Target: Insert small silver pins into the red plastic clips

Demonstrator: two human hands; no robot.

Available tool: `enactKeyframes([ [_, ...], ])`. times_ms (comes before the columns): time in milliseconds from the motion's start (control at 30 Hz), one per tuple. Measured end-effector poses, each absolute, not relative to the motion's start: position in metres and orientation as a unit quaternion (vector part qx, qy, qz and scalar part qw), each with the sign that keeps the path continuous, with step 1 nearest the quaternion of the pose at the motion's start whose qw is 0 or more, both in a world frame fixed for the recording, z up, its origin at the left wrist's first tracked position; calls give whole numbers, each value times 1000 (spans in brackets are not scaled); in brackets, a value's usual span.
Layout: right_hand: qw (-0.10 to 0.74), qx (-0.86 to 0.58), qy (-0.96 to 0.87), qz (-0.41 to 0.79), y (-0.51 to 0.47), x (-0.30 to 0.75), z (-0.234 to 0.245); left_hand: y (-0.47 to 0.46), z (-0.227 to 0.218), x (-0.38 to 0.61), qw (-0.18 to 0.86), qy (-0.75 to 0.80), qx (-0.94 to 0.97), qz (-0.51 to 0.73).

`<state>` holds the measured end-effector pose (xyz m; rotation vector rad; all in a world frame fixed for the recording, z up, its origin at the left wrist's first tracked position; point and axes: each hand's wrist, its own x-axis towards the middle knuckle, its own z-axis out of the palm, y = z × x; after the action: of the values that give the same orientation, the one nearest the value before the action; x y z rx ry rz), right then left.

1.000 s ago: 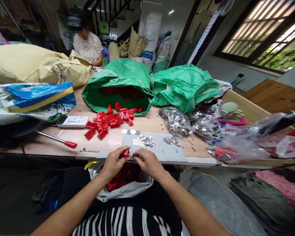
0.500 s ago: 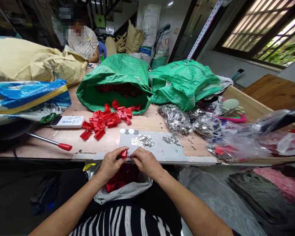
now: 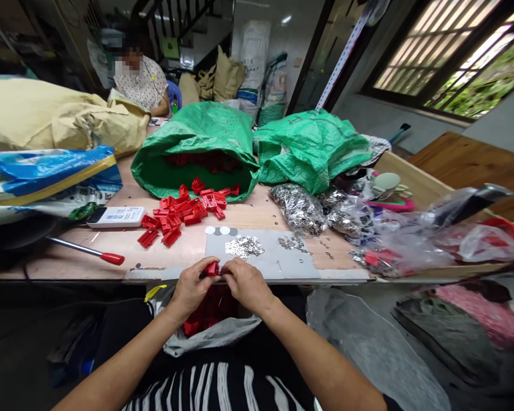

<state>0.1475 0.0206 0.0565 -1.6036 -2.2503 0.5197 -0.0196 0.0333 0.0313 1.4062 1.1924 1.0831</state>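
Note:
My left hand (image 3: pixel 192 287) pinches a small red plastic clip (image 3: pixel 212 268) at the table's near edge. My right hand (image 3: pixel 245 283) is closed right beside it, fingertips pressed against the clip; what they hold is too small to make out. Below both hands a grey bag (image 3: pixel 216 333) in my lap holds more red clips. A heap of loose red clips (image 3: pixel 182 210) lies on the wooden table (image 3: pixel 257 214), spilling from an open green sack (image 3: pixel 197 149). Small shiny metal pieces (image 3: pixel 244 246) lie on a grey sheet (image 3: pixel 291 262) just beyond my hands.
A red-handled screwdriver (image 3: pixel 88 251) and a white remote (image 3: pixel 116 216) lie at the left. Clear bags of metal parts (image 3: pixel 302 208), a second green sack (image 3: pixel 310 148) and plastic bags (image 3: pixel 437 240) crowd the right. Another person (image 3: pixel 141 80) sits at the far end behind tan sacks (image 3: pixel 55 117).
Both hands stay together at the table edge on the red clip; the right fingers have closed in tighter against it. The view has shifted slightly.

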Motion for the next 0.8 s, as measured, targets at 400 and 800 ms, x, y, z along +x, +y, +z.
enactKeyframes([
  [400, 261, -424, -777, 385, 0, 154, 78, 1, 66, -25, 781, 326, 156, 510],
  [800, 264, -416, -798, 347, 0, 140, 91, -7, 75, -25, 810, 298, 6, 505],
])
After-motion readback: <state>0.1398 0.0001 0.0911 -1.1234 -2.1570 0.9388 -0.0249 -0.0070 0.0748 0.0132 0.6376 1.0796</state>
